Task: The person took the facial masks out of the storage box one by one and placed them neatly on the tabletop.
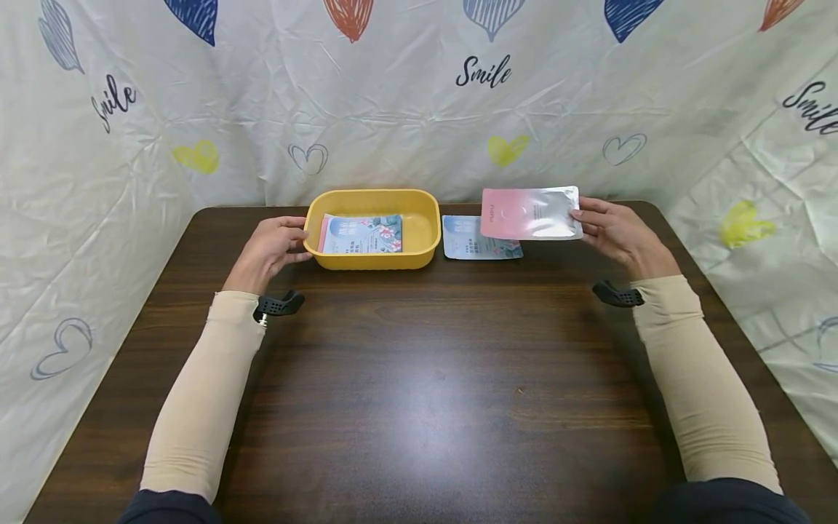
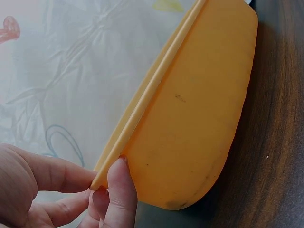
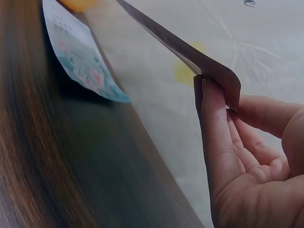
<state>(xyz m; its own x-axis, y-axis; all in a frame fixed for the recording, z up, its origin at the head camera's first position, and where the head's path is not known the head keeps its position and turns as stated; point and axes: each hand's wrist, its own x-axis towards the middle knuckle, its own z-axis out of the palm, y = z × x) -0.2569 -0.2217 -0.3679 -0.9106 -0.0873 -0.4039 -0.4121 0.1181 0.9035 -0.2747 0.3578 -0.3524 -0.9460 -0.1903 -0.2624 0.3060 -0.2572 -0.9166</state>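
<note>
In the head view my left hand point(image 1: 267, 251) is at the left end of a yellow plastic basin point(image 1: 420, 224). Its thumb and fingers pinch the basin's rim point(image 2: 130, 116) in the left wrist view. A blue floral sachet point(image 1: 362, 234) lies inside, over a pink one point(image 1: 323, 231). On the right, my right hand point(image 1: 622, 229) pinches one end of a flat pink-and-silver foil sachet point(image 1: 530, 213), raised above the table. Partly covered by it in the head view, another blue floral sachet point(image 1: 474, 240) lies on the table beside the basin.
The dark wooden table point(image 1: 419, 349) reaches back to a white cloth backdrop point(image 1: 393, 94) printed with hearts and "Smile". The basin and the sachets are close to the table's far edge. Each wrist bears a black strap point(image 1: 617, 294).
</note>
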